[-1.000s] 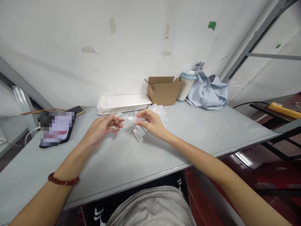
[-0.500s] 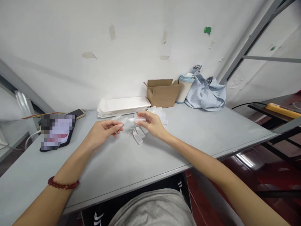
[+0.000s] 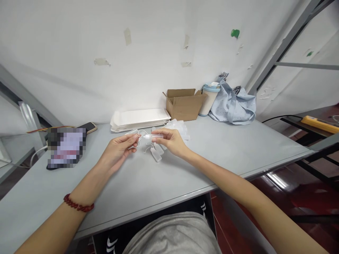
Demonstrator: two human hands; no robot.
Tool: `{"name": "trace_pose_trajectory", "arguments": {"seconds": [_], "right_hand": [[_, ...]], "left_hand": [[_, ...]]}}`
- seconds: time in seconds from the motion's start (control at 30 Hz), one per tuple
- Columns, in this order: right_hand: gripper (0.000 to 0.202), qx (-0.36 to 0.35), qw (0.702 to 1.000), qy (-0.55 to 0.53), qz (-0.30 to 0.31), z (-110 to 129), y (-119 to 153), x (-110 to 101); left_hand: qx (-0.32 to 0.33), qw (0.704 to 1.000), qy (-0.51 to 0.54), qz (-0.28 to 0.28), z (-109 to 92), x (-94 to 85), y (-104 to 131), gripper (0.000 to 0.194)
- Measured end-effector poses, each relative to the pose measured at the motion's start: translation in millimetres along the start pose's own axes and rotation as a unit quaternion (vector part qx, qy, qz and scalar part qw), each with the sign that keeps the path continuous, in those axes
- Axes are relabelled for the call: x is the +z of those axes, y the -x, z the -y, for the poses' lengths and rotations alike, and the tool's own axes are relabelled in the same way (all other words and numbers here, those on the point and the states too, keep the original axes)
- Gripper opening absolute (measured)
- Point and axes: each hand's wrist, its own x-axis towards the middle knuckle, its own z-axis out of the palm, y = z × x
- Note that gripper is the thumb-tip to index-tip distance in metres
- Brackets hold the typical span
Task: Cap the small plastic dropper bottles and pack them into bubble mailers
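My right hand (image 3: 173,140) grips a small clear bottle (image 3: 158,135) lengthwise, its white tip (image 3: 145,136) pointing left. Thumb and fingers of my left hand (image 3: 122,145) are pinched on a thin white string (image 3: 143,131), which loops near the bottle's tip. Whether the string is fastened to the tip is too small to tell. Below the bottle, frosted tag-shaped pieces (image 3: 156,154) with white strings lie on the grey table (image 3: 212,148). A heap of similar translucent pieces (image 3: 180,127) lies behind my right hand, which partly hides it.
Against the wall stand a stack of white flat packets (image 3: 140,115), an open cardboard box (image 3: 184,107), a lidded cup (image 3: 209,99) and a light blue cloth bag (image 3: 233,106). A phone (image 3: 67,148) with a blurred screen lies at left, another phone (image 3: 91,127) behind it.
The string now shows as loops between my hands. My left hand has turned slightly and its forearm has shifted right; my right hand still holds the bottle.
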Motion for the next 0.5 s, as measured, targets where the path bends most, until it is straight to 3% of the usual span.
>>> {"name": "trace_pose_trajectory", "arguments": {"seconds": [0.3, 0.5], "right_hand": [[0.023, 0.021, 1.0, 0.005, 0.006, 0, 3, 3], [0.019, -0.022, 0.997, 0.072, -0.025, -4, 10, 11]], "left_hand": [[0.018, 1.0, -0.006, -0.004, 3, 2.9, 1, 0.025], [0.082, 0.994, -0.057, -0.043, 9, 7.0, 3, 0.024]]}}
